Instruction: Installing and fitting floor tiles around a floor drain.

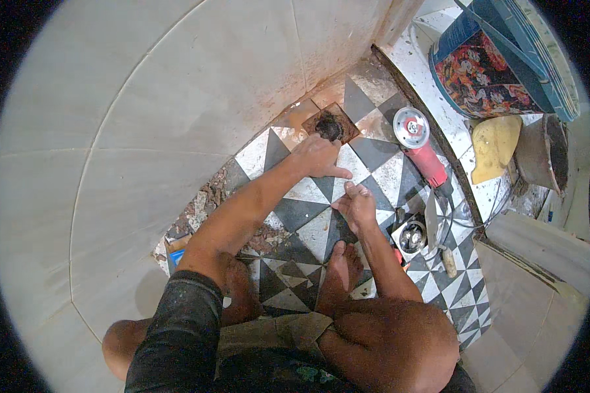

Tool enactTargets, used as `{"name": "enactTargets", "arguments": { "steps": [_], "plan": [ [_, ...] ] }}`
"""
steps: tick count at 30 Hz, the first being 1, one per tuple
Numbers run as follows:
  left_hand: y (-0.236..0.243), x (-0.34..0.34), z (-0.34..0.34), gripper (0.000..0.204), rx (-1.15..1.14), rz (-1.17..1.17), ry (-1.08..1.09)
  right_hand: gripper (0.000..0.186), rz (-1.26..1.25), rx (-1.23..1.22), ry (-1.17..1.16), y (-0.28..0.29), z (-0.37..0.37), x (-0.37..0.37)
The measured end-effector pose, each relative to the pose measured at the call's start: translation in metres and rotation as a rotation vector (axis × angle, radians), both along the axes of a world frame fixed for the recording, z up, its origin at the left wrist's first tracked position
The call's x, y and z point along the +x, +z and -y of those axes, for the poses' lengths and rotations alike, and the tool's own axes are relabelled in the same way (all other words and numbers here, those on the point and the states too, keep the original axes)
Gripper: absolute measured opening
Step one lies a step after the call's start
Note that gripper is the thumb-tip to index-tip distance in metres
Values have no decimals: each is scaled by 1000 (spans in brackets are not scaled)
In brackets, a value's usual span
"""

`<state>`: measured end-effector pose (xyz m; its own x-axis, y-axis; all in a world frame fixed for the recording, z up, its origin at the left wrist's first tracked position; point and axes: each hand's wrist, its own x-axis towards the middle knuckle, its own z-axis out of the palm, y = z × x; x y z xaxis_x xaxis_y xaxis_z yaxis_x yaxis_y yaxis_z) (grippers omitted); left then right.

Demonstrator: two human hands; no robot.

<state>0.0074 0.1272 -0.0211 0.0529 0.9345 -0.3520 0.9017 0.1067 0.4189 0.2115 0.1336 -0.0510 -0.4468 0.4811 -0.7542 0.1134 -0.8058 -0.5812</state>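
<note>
My left hand (318, 157) reaches down to the near edge of a rusty, square floor drain opening (312, 124) with a dark hole. Its thumb is spread to the right; the other fingertips are partly hidden at the opening's edge. Just nearer and to the right, my right hand (358, 208) is closed over the black-and-white triangle-patterned tiles (314, 229), fingers curled in. Whatever it may hold is too small or hidden to make out. To its right lie a square metal drain fitting (412, 237) and a trowel (449, 262). A red angle grinder (428, 164) rests farther back, disc facing up.
Broken tile and rubble (206, 196) lie along the left wall (157, 131). On a white ledge at right stand a blue bucket (449, 85), a yellow piece (495, 150) and a dirty container (537, 154). A cable (472, 226) runs near the trowel. My bare feet (341, 275) are close by.
</note>
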Motion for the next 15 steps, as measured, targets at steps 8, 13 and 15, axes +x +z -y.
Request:
{"name": "enactTargets", "arguments": {
  "steps": [8,13,15],
  "plan": [
    [-1,5,14,81,214,-17,144,21,50,44,41,3,0,-5],
    [-3,11,37,70,409,-18,274,36,220,188,259,6,-11,-7],
    [-11,12,41,76,394,-66,222,41,278,242,374,13,-21,-8]
  ]
}}
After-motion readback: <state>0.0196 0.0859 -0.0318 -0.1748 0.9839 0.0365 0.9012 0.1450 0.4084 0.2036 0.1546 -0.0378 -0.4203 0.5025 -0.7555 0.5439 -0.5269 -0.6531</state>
